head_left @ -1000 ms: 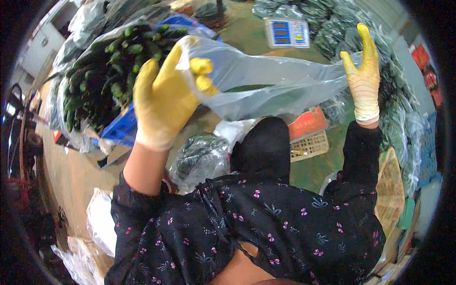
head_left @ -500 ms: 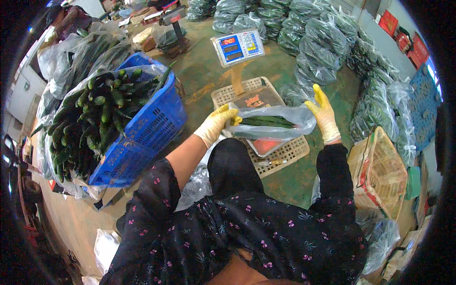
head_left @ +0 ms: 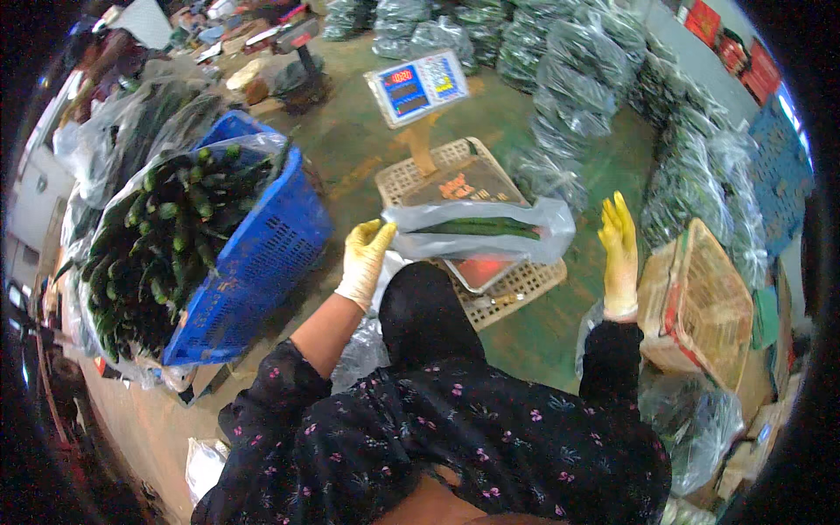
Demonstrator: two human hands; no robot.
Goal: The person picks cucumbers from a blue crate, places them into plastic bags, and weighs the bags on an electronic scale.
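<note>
A clear plastic bag [head_left: 544, 220] with long green cucumbers [head_left: 472, 228] inside stretches across the top of a weighing scale [head_left: 479, 274]. My left hand [head_left: 364, 258], in a yellowish glove, is pinched at the bag's left end, fingertips on its edge. To the right of the bag, my right hand [head_left: 619, 249] is raised and apart from it, gloved too, its fingers stretched upward with nothing in them. Beyond the bag stands the scale's display [head_left: 418, 88], lit with red digits. A cream plastic crate [head_left: 400, 185] lies beneath the scale's pan.
On my left, a blue crate [head_left: 262, 254] lined with plastic is heaped with cucumbers [head_left: 162, 236]. Bagged cucumbers [head_left: 573, 83] are stacked at the back and along the right wall. A tipped cream basket [head_left: 704, 306] stands beside my right arm, with plastic bags [head_left: 700, 429] below it.
My right hand has let go of the bag's right end and drawn away to the right. My left hand has shifted left and lower, and the display's digits have changed.
</note>
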